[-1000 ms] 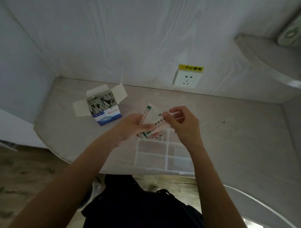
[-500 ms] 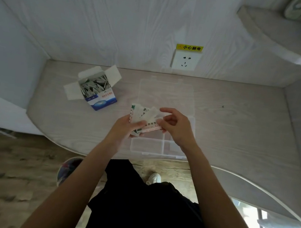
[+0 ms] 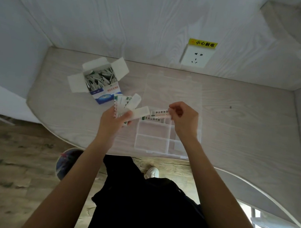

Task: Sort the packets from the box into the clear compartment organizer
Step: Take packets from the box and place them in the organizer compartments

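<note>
Left of both hands: one open box (image 3: 100, 83), packets inside uncountable. Left hand (image 3: 113, 121) grips a fan of about four packets (image 3: 128, 104), long axes splaying up-right. Right hand (image 3: 184, 118) pinches one packet (image 3: 160, 114), long axis roughly level, over one clear organizer (image 3: 152, 142).

Left hand (image 3: 116, 119) grips fanned packets (image 3: 128, 102); right hand (image 3: 183, 118) pinches single packet (image 3: 160, 114) over organizer (image 3: 152, 142).
</note>
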Available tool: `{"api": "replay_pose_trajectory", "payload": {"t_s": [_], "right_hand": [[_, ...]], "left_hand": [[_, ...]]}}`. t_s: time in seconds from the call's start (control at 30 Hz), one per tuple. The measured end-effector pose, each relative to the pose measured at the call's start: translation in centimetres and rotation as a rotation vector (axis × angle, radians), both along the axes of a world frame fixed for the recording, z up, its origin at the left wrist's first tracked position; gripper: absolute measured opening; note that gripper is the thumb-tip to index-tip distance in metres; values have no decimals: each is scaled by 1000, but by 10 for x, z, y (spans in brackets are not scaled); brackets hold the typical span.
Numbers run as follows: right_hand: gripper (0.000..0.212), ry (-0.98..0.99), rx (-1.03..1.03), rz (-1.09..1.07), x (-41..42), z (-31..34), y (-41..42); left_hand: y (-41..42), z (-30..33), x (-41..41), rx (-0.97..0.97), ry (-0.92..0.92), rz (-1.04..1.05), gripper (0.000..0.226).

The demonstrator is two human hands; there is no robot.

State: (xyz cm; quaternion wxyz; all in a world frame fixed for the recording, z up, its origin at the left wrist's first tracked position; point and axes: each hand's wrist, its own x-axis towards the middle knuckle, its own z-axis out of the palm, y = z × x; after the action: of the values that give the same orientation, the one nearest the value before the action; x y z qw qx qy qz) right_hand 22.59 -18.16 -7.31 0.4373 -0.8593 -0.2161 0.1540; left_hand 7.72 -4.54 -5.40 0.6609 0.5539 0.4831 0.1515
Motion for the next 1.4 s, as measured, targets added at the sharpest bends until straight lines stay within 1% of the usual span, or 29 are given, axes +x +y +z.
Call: {"api": "replay_pose_trajectory", "payload": {"t_s": [0.13, 0.23, 0.3, 0.33, 0.4, 0.43, 0.47, 0.5, 0.57, 0.6, 0.63, 0.67, 0.73, 0.8, 0.87, 0.97, 1.07, 1.13, 1.2, 1.27, 1.4], "right_hand": [[3, -156, -164, 149, -8, -11, 14], [8, -254, -338, 304, -12, -16, 20], [10, -435, -471, 398, -12, -16, 23], [6, -543, -509, 418, -11, -16, 23], [10, -684, -501, 436, -10, -15, 23], [10, -727, -454, 411, -9, -20, 22], [7, -666, -368, 363, -8, -21, 20], [6, -524, -257, 285, -8, -15, 18], [19, -2, -68, 135, -10, 4, 13], [23, 250, -3, 127, -11, 12, 10], [29, 416, 43, 148, -12, 18, 9], [37, 496, 68, 188, -13, 20, 8], [46, 480, 94, 225, -13, 20, 8], [46, 425, 109, 218, -11, 19, 9], [44, 425, 136, 220, -9, 21, 9], [37, 420, 150, 264, -5, 23, 6], [20, 380, 145, 287, -4, 21, 5], [13, 343, 123, 272, -5, 20, 4], [10, 330, 118, 232, -6, 18, 3], [10, 358, 158, 180, -6, 17, 1], [12, 455, 225, 120, -2, 16, -1]], "left_hand": [[1, -1, -5, -36, 13, -52, 21], [-1, 0, -5, -66, 3, -85, 22], [-2, 0, -4, -66, 9, -90, 22], [-3, 0, -3, -63, 17, -89, 22], [-3, -1, -3, -58, 27, -98, 21], [-3, -2, -2, -57, 29, -107, 20], [-3, -2, -2, -55, 29, -115, 20], [-3, -2, -1, -55, 30, -118, 19], [-4, -1, 1, -60, 20, -119, 17], [-5, -1, 3, -65, 8, -123, 17], [-6, 0, 5, -69, -2, -135, 17], [-7, 1, 7, -77, -11, -148, 17], [-9, 3, 11, -89, -29, -202, 15], [-10, 5, 13, -98, -52, -251, 14], [-10, 6, 14, -110, -63, -283, 15], [-9, 8, 14, -127, -59, -377, 18], [-9, 8, 13, -170, -51, -440, 20], [-10, 7, 12, -167, -51, -451, 17], [-11, 8, 12, -154, -52, -445, 13], [-11, 8, 13, -158, -58, -413, 9], [-9, 6, 13, -141, -75, -362, 13]]}}
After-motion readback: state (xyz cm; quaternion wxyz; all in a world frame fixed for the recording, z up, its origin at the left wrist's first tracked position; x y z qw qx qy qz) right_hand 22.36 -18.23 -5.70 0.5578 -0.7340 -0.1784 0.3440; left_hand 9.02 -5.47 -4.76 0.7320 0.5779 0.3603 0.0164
